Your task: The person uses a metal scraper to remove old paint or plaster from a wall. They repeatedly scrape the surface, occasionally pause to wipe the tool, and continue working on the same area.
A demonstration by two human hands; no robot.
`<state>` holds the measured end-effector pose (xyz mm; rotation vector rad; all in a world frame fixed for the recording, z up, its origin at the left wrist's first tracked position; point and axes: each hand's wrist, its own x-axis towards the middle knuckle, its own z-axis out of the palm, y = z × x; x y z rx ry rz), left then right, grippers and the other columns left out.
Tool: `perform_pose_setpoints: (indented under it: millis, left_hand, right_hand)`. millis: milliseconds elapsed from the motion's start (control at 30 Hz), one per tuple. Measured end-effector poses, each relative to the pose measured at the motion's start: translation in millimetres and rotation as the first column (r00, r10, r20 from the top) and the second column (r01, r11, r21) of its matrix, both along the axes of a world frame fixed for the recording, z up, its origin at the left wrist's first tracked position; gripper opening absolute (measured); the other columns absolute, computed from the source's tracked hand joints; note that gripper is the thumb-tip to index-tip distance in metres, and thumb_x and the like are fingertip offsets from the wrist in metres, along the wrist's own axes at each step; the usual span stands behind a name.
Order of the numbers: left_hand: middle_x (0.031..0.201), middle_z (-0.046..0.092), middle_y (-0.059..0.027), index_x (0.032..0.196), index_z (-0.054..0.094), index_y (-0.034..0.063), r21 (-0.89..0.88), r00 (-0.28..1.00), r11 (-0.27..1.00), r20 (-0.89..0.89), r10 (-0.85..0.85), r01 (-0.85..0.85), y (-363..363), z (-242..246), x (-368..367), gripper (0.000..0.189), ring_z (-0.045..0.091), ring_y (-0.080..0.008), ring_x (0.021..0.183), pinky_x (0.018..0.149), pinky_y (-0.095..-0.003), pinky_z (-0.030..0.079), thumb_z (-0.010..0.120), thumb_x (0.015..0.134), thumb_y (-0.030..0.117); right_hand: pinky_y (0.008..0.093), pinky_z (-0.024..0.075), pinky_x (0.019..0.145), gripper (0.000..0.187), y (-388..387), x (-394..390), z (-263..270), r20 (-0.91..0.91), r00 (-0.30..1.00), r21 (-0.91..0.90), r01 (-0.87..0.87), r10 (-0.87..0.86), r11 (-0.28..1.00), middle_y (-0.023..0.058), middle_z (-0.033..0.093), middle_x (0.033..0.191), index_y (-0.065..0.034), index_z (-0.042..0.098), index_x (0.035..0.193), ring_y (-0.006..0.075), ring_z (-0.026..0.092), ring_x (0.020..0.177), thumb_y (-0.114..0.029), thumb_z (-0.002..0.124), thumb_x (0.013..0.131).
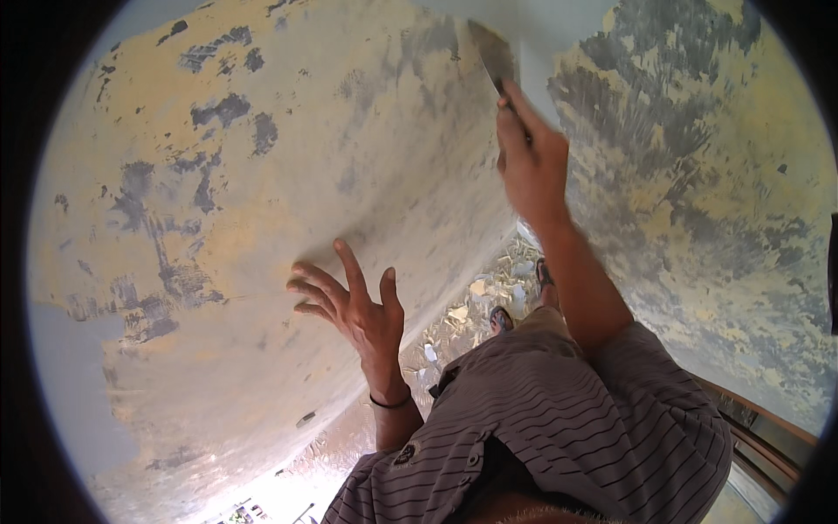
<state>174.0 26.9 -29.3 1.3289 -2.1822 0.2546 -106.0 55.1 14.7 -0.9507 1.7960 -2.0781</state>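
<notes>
My right hand (533, 157) is closed around the handle of a putty knife (496, 56), near the corner where two walls meet. The knife's broad metal blade points up and lies at the left wall (281, 170), beside a grey smeared patch. My left hand (353, 308) holds nothing; its fingers are spread, with the fingertips at the lower part of that same wall. A dark band circles the left wrist. Both walls show worn yellowish and pale coating with dark grey patches.
Scraped flakes (458, 313) litter the floor around my sandalled feet (501, 319). The right wall (681, 196) stands close beside my right arm. Brown framed bars (759, 445) are at the lower right. Bright light falls on the floor at the bottom left, where small objects lie.
</notes>
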Motion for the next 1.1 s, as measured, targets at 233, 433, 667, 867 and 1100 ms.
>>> perform_pose_setpoints:
  millis: [233, 433, 667, 867, 1100]
  left_hand:
    - [0.171, 0.002, -0.0259, 0.158, 0.045, 0.0235, -0.001, 1.000, 1.000, 0.007, 0.009, -0.009, -4, -4, 4, 0.077, -0.004, -0.0569, 0.154, 0.111, -0.0837, 0.005, 0.077, 0.089, 0.039]
    - [0.171, 0.004, -0.0267, 0.156, 0.047, 0.0227, -0.009, 1.000, 1.000, 0.010, 0.000, 0.000, -6, -6, 5, 0.076, -0.005, -0.0568, 0.153, 0.109, -0.0847, 0.005, 0.078, 0.089, 0.037]
    - [0.171, 0.003, -0.0264, 0.156, 0.048, 0.0222, -0.019, 1.000, 1.000, -0.012, -0.001, 0.001, -6, -4, -1, 0.076, -0.006, -0.0567, 0.153, 0.109, -0.0847, 0.004, 0.079, 0.087, 0.034]
    - [0.171, 0.003, -0.0254, 0.156, 0.048, 0.0221, -0.015, 1.000, 1.000, -0.019, -0.002, 0.002, -5, -5, 0, 0.077, -0.006, -0.0568, 0.154, 0.111, -0.0836, 0.004, 0.080, 0.086, 0.034]
    - [0.171, 0.004, -0.0250, 0.155, 0.049, 0.0228, 0.016, 1.000, 1.000, -0.011, -0.005, 0.006, -4, -3, 3, 0.075, -0.004, -0.0573, 0.153, 0.111, -0.0830, 0.005, 0.079, 0.087, 0.034]
  right_hand:
    - [0.0239, 0.0456, 0.067, 0.043, 13, 10, 0, 0.006, 0.999, -0.031, -0.051, 0.052, 0.998, 0.0026, 0.066, 0.092, -0.0021, 0.056, 0.146, 0.0049, 0.051, 0.073, -0.019, 0.054, 0.107]
    - [0.0242, 0.0493, 0.073, 0.041, 18, 28, -12, -0.023, 0.998, 0.008, -0.063, 0.063, 0.998, 0.0082, 0.073, 0.106, -0.0023, 0.056, 0.146, 0.0044, 0.055, 0.079, -0.018, 0.054, 0.108]
    - [0.0251, 0.0480, 0.066, 0.041, 16, 17, 8, -0.091, 0.994, 0.060, -0.055, 0.060, 0.997, 0.0069, 0.072, 0.091, -0.0029, 0.056, 0.146, 0.0047, 0.052, 0.070, -0.017, 0.054, 0.107]
    - [0.0248, 0.0455, 0.063, 0.041, 2, 8, 20, 0.030, 0.993, -0.020, -0.115, 0.116, 0.993, 0.0021, 0.069, 0.088, -0.0034, 0.057, 0.146, 0.0044, 0.050, 0.069, -0.016, 0.055, 0.107]
    - [0.0252, 0.0391, 0.054, 0.043, 3, 18, 7, -0.117, 0.993, -0.015, 0.011, -0.012, 1.000, -0.0032, 0.056, 0.073, -0.0024, 0.057, 0.146, 0.0042, 0.041, 0.060, -0.022, 0.055, 0.108]
